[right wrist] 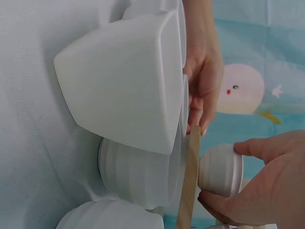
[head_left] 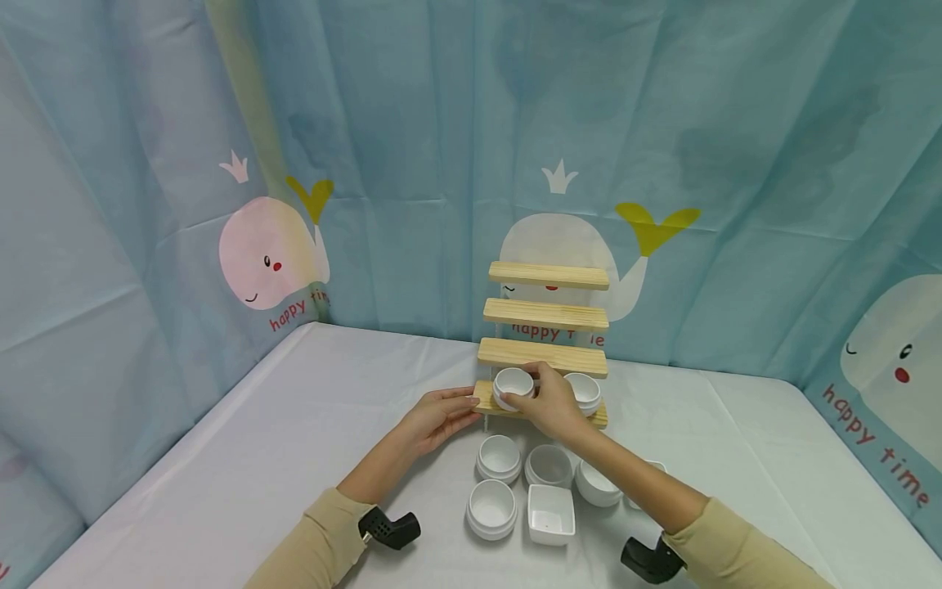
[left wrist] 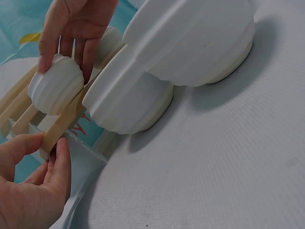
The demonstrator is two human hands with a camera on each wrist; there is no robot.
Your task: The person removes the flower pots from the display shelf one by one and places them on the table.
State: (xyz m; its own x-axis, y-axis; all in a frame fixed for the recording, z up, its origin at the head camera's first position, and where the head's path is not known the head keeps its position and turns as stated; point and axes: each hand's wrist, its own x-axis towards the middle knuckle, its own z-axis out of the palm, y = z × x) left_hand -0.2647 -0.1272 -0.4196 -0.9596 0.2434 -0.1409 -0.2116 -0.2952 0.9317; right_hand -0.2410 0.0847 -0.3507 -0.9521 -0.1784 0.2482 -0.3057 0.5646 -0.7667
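A tiered stand [head_left: 545, 314] with light wooden boards rises at the back of the table. My left hand [head_left: 434, 419] pinches the left end of its lowest board [left wrist: 64, 125] between thumb and fingers. On that same board sits a small round white flowerpot [head_left: 513, 386], ridged around its side. My right hand [head_left: 555, 406] grips this pot across its rim and side, as the right wrist view shows. A second white flowerpot [head_left: 583, 391] stands on the board's right part, partly behind my right hand.
In front of the stand are several more white pots: round ones such as the near-left pot [head_left: 491, 509], and a square pot [head_left: 551, 514]. My right forearm partly covers those on the right. A blue whale-print curtain [head_left: 412, 164] hangs behind the white-covered table [head_left: 331, 409].
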